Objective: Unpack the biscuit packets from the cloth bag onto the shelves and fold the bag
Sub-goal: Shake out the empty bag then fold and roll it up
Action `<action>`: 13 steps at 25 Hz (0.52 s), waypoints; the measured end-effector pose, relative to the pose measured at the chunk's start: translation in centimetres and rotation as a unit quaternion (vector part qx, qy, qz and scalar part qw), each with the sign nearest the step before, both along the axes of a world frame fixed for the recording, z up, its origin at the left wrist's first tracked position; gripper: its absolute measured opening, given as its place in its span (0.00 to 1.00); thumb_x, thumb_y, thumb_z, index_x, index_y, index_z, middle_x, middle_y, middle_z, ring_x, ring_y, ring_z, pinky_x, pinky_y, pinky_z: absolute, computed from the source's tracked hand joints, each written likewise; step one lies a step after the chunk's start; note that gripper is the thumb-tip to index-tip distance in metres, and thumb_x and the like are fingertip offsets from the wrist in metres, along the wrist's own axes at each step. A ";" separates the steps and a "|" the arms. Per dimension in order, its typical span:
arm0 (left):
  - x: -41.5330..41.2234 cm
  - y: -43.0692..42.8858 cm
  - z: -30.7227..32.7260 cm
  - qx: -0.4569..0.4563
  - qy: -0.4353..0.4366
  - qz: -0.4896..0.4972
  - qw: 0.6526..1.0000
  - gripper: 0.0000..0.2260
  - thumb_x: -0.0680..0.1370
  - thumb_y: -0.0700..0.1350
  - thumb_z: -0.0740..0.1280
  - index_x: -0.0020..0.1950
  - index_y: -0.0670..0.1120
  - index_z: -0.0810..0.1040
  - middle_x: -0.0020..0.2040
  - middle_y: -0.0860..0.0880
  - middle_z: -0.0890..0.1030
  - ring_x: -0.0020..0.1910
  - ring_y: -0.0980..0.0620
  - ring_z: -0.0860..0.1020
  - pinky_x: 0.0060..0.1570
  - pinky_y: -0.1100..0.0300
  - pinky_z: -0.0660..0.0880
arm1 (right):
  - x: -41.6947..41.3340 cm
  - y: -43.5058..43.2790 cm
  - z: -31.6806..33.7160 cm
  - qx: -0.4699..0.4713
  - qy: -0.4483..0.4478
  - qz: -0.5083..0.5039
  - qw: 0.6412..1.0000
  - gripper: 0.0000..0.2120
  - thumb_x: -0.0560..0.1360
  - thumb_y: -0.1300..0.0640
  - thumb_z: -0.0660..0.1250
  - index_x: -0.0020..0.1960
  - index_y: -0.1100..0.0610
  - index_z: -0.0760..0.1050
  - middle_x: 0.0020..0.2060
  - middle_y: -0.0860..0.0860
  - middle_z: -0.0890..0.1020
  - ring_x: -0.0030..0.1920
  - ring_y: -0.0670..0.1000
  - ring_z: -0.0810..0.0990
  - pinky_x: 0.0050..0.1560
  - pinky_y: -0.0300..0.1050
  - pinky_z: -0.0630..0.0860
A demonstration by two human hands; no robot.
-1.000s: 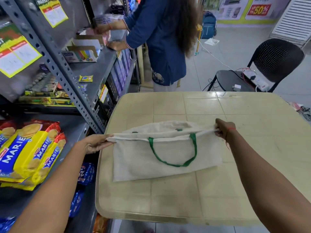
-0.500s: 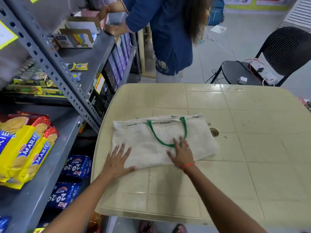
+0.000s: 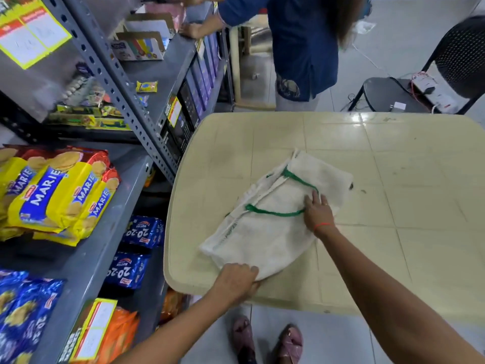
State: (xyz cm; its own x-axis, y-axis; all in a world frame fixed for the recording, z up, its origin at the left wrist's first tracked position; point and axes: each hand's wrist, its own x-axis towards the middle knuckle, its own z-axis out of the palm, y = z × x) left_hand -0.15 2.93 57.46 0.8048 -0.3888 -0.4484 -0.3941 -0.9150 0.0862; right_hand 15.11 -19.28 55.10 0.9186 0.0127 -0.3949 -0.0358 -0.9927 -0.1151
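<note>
Left hand (image 3: 236,281) grips flattened off-white cloth bag (image 3: 265,232), green handles (image 3: 275,212) showing.

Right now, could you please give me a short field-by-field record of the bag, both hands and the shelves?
bag: cloth bag flat on the table, lying diagonally, green handles on top
left hand: left hand grips the bag's near corner at the table edge
right hand: right hand presses flat on the bag's middle
shelves: Marie packets stacked; blue 20-20 packets lower down
</note>
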 end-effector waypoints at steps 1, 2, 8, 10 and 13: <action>-0.7 -1.1 -0.2 -0.048 0.067 0.031 0.996 0.20 0.77 0.59 0.58 0.60 0.46 0.73 0.55 0.42 0.81 0.53 0.41 0.80 0.49 0.51 0.75 | -1.6 0.6 0.2 0.038 -0.053 0.009 0.998 0.23 0.79 0.61 0.55 0.74 0.61 0.60 0.76 0.61 0.57 0.75 0.63 0.57 0.74 0.54 0.61; -1.3 -1.6 -0.3 -0.089 0.103 0.051 0.989 0.25 0.74 0.65 0.60 0.60 0.47 0.72 0.56 0.43 0.81 0.55 0.42 0.79 0.51 0.51 0.74 | -4.0 1.2 0.3 0.082 -0.097 0.022 0.992 0.21 0.78 0.60 0.58 0.70 0.63 0.66 0.73 0.62 0.64 0.72 0.63 0.63 0.70 0.54 0.66; -1.6 4.2 -0.4 -0.048 -0.052 -0.089 0.994 0.32 0.56 0.56 0.81 0.56 0.43 0.83 0.58 0.39 0.82 0.53 0.42 0.83 0.50 0.53 0.81 | -17.1 1.4 -0.9 0.193 -0.163 0.210 0.944 0.26 0.66 0.39 0.71 0.48 0.62 0.80 0.45 0.60 0.81 0.46 0.61 0.80 0.46 0.48 0.79; -0.3 5.0 -0.5 0.001 -0.045 -0.121 0.992 0.30 0.47 0.55 0.83 0.46 0.44 0.86 0.50 0.41 0.85 0.44 0.44 0.85 0.37 0.57 0.83 | -18.9 2.0 -1.4 0.130 -0.092 0.259 0.953 0.36 0.58 0.30 0.68 0.48 0.61 0.79 0.46 0.59 0.81 0.47 0.60 0.80 0.50 0.49 0.79; 0.7 4.7 -1.2 0.026 -0.055 -0.151 0.987 0.21 0.47 0.52 0.83 0.36 0.49 0.83 0.45 0.45 0.86 0.38 0.46 0.84 0.24 0.61 0.78 | -20.4 3.9 -1.3 0.021 -0.005 0.255 0.967 0.39 0.48 0.31 0.72 0.47 0.59 0.79 0.48 0.59 0.83 0.48 0.60 0.81 0.52 0.54 0.80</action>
State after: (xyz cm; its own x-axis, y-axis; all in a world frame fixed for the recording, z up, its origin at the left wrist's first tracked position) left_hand 0.57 7.63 56.26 0.7007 -0.5967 -0.3910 -0.6535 -0.7567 -0.0164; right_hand -5.24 -15.37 53.83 0.7921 0.4808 -0.3760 0.4583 -0.8754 -0.1538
